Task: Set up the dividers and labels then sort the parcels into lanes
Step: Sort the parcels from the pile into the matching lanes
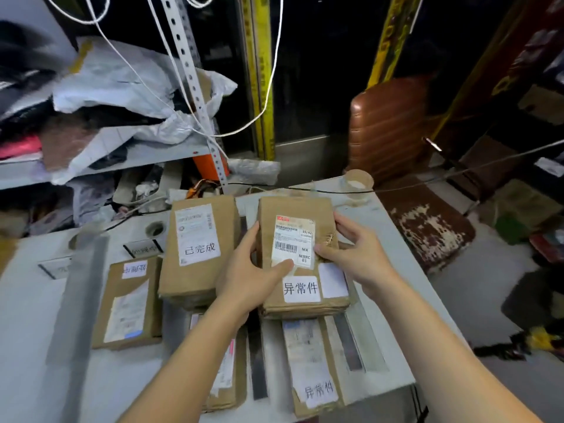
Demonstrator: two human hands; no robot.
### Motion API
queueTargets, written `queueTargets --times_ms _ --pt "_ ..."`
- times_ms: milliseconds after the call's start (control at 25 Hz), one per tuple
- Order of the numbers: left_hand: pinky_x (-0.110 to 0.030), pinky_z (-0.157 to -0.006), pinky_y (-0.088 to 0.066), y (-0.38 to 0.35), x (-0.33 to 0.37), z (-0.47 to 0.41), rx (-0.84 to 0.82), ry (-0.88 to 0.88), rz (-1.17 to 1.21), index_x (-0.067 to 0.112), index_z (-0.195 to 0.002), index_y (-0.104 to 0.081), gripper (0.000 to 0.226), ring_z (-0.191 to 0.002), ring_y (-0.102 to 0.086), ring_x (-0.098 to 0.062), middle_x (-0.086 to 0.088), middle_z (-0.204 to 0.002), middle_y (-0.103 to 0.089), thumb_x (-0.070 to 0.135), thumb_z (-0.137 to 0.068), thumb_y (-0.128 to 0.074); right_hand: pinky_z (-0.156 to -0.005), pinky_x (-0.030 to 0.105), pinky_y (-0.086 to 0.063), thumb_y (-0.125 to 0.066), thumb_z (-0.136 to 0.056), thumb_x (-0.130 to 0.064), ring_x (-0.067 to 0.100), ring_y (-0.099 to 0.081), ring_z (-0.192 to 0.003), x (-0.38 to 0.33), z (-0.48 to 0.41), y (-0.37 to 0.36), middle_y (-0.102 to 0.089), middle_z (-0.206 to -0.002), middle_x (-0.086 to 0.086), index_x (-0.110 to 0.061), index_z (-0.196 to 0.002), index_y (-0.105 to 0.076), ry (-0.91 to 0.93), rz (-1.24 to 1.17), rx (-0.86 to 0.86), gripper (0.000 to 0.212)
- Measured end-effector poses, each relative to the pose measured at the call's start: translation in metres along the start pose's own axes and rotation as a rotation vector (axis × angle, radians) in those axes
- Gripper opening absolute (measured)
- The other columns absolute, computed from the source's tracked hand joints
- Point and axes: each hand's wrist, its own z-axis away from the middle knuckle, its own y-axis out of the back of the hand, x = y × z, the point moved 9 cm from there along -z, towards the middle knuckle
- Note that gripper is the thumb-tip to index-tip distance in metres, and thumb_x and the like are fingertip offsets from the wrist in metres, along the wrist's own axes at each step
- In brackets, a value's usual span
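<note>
A brown cardboard parcel (300, 236) with a shipping label and a white handwritten sticker sits in the right lane of the white table (27, 315). My left hand (253, 270) grips its left edge, thumb on the label. My right hand (354, 242) holds its right edge. It lies on another parcel (311, 361) with a similar sticker. In the middle lane a second stickered parcel (198, 251) rests on a lower one (225, 374). A further parcel (129, 303) lies in the left lane. Dark divider strips (256, 358) (77, 297) run between the lanes.
Small label cards (143, 247) (55, 267) lie at the table's far side near a tape roll (155, 228). A plastic cup (358, 181) stands at the far right corner. A cluttered shelf of bags (122, 96) is on the left; a brown chair (387, 126) stands behind.
</note>
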Motion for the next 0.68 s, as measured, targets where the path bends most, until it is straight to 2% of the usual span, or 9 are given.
queueTargets --times_ms 120,280,440,520,600,680 --pt "-0.046 -0.100 -0.054 -0.007 -0.016 -0.008 0.026 0.076 0.006 0.065 -0.144 -0.029 0.106 -0.131 -0.054 -0.010 0.023 -0.140 -0.053 0.057 -0.054 -0.084 -0.098 0.034 -0.058 -0.087 -0.076 -0.003 0.001 -0.066 -0.115 0.021 -0.021 -0.005 -0.067 -0.111 -0.031 -0.024 -0.146 -0.055 -0.039 0.008 -0.063 0.080" --pt "-0.048 -0.097 -0.055 -0.025 -0.038 -0.017 0.008 0.156 -0.049 0.073 -0.141 -0.020 0.103 -0.120 -0.062 -0.010 0.027 -0.132 -0.061 0.063 -0.055 -0.076 -0.105 0.043 -0.053 -0.091 -0.073 -0.010 0.007 -0.063 -0.124 0.046 -0.033 -0.011 -0.066 -0.134 -0.011 -0.025 -0.149 -0.052 -0.076 0.035 -0.114 0.087" --pt "-0.049 -0.096 -0.055 -0.029 -0.052 -0.019 0.013 0.205 -0.068 0.073 -0.139 -0.022 0.097 -0.116 -0.065 -0.010 0.032 -0.124 -0.065 0.063 -0.059 -0.076 -0.104 0.034 -0.053 -0.093 -0.072 -0.022 0.003 -0.060 -0.121 0.048 -0.031 -0.009 -0.063 -0.133 -0.016 -0.030 -0.148 -0.050 -0.080 0.133 -0.102 0.088" --pt "-0.046 -0.096 -0.055 -0.025 -0.047 -0.015 0.029 0.202 -0.068 0.065 -0.142 -0.026 0.097 -0.116 -0.063 -0.007 0.031 -0.122 -0.064 0.055 -0.063 -0.081 -0.103 0.035 -0.053 -0.092 -0.072 -0.028 0.003 -0.059 -0.121 0.044 -0.028 -0.008 -0.064 -0.133 -0.014 -0.030 -0.148 -0.051 -0.064 0.179 -0.082 0.085" --pt "-0.039 -0.095 -0.056 -0.020 -0.040 -0.015 0.075 0.188 -0.057 0.048 -0.146 -0.037 0.092 -0.109 -0.062 -0.004 0.028 -0.112 -0.063 0.034 -0.072 -0.088 -0.104 0.039 -0.053 -0.090 -0.073 -0.035 0.006 -0.057 -0.127 0.039 -0.025 -0.009 -0.064 -0.136 -0.012 -0.032 -0.147 -0.052 -0.052 0.243 -0.054 0.083" --pt "-0.029 -0.088 -0.054 -0.020 -0.029 -0.013 0.098 0.177 -0.063 0.037 -0.144 -0.042 0.086 -0.100 -0.061 -0.002 0.028 -0.102 -0.058 0.015 -0.075 -0.088 -0.102 0.037 -0.052 -0.089 -0.073 -0.037 0.009 -0.058 -0.129 0.035 -0.024 -0.010 -0.065 -0.137 -0.010 -0.031 -0.147 -0.053 -0.051 0.285 -0.038 0.082"
